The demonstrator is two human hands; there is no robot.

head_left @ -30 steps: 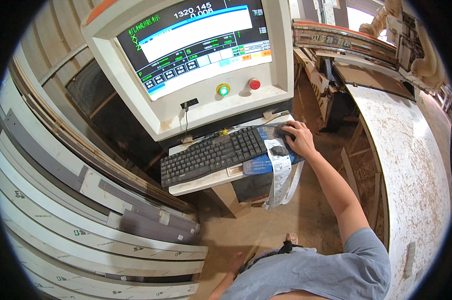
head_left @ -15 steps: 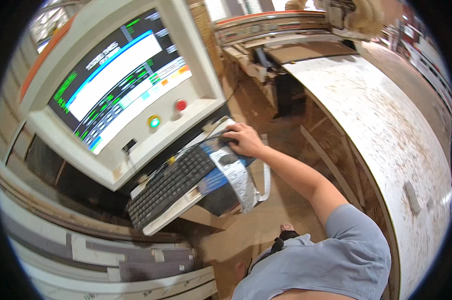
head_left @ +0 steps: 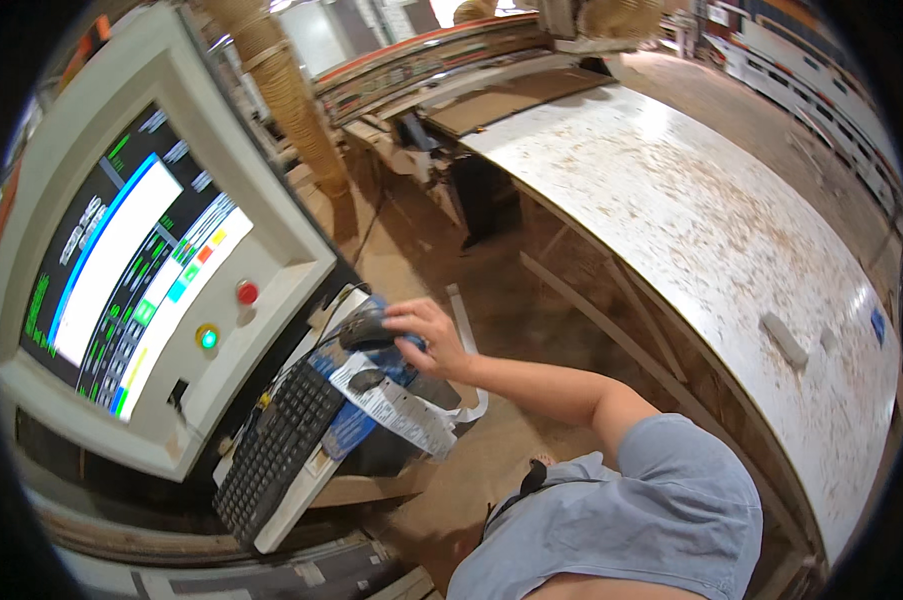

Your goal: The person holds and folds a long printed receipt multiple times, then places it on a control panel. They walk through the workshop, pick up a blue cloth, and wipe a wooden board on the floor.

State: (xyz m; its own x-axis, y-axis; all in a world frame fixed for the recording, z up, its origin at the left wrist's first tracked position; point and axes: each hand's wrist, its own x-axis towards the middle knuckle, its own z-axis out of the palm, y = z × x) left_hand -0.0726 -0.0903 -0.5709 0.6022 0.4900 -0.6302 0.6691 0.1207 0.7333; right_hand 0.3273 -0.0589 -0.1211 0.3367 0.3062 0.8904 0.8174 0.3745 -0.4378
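Note:
My right hand (head_left: 429, 336) lies on a dark computer mouse (head_left: 364, 328), fingers curled over its right side. The mouse sits on a blue pad (head_left: 349, 428) at the right end of a shelf under a cream control console (head_left: 271, 215). A black keyboard (head_left: 274, 452) fills the shelf to the left of the mouse. A printed white paper strip (head_left: 395, 408) hangs over the pad's edge just below my hand. The console screen (head_left: 121, 265) is lit, with a red button (head_left: 247, 293) and a green lit button (head_left: 208, 338) beside it. My left hand is out of the picture.
A long white panel dusted with sawdust (head_left: 711, 230) lies on a machine bed to the right, with a small white block (head_left: 783, 340) on it. A ribbed dust hose (head_left: 281, 90) hangs behind the console. Stacked boards (head_left: 531, 95) lie at the back, and sawdust covers the floor (head_left: 501, 300).
The view has swung to the right, so the console sits further left and the white panel fills more of the picture. My right hand has stayed on the mouse.

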